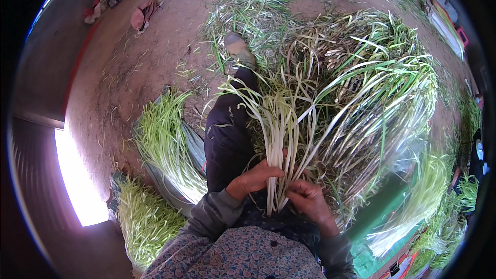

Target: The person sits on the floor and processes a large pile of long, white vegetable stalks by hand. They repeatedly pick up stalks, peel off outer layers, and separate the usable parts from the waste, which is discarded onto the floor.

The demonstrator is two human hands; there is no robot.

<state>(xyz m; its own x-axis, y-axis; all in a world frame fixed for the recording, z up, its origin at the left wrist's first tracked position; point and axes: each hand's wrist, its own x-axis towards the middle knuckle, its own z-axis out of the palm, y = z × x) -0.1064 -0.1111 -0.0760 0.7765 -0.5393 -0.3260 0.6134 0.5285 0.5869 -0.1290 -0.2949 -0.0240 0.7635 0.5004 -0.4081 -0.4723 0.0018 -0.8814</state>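
Observation:
A bunch of long pale leafy stalks (279, 137), much like garlic greens, stands upright in front of my chest, white low down and yellow-green at the drooping tips. My left hand (257, 178) is closed around its lower part, thumb across the stalks. At the right side of the bunch's base, my right hand (309, 200) is closed in a pinch on stalks there. Some longer stems fan out to the upper right. Just beyond, a large heap of stalks (356, 108) mixes green leaves with brown, withered ones.
Sorted bright green stalks (168, 137) lie at the left on a grey sheet, with another pile (142, 222) nearer. More pale stalks (418, 201) rest on a green surface (380, 227) at the right. My outstretched leg (227, 134) reaches toward loose leaves (253, 15) on the dirt floor.

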